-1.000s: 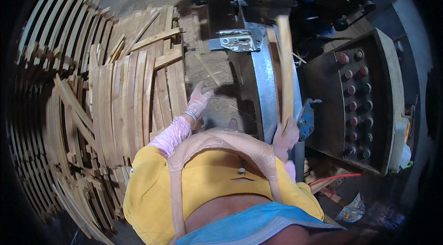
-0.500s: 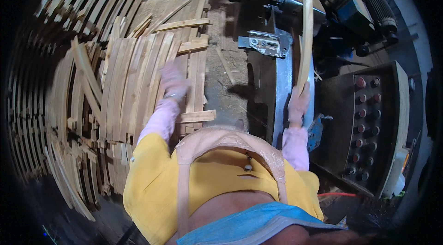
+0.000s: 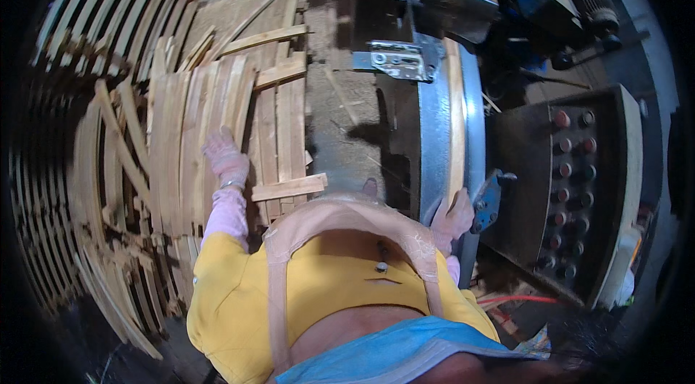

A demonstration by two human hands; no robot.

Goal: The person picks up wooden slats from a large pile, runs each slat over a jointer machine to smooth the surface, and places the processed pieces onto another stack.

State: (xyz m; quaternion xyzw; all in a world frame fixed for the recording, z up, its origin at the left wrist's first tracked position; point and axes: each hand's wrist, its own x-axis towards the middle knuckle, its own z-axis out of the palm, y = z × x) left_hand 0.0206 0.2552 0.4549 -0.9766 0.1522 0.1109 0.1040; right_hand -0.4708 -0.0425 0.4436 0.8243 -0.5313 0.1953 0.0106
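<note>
My L hand (image 3: pixel 226 157) was out to my left, palm down on the wood pile (image 3: pixel 170 145), fingers stretched fwd and a bit apart, not closed round anything I could see. L arm ran nearly straight fwd from the elbow, pink sleeve (image 3: pixel 228 216) down to the wrist, w/ a band (image 3: pixel 232 185) there.

My R hand (image 3: pixel 453 217) was low on the R side, close to my body, elbow bent & tucked back; it gripped the near end of a strip (image 3: pixel 455 120). That strip lay lengthwise on the metal bed (image 3: pixel 434 131), far end pointing away from me, toward the machine (image 3: pixel 452 4).

Blue bracket (image 3: pixel 488 203) stood just R of my R hand, w/ the ctrl panel (image 3: pixel 572 188) beyond it. A short board (image 3: pixel 289 187) lay crosswise on the pile, near my L wrist, approx. level w/ it.
</note>
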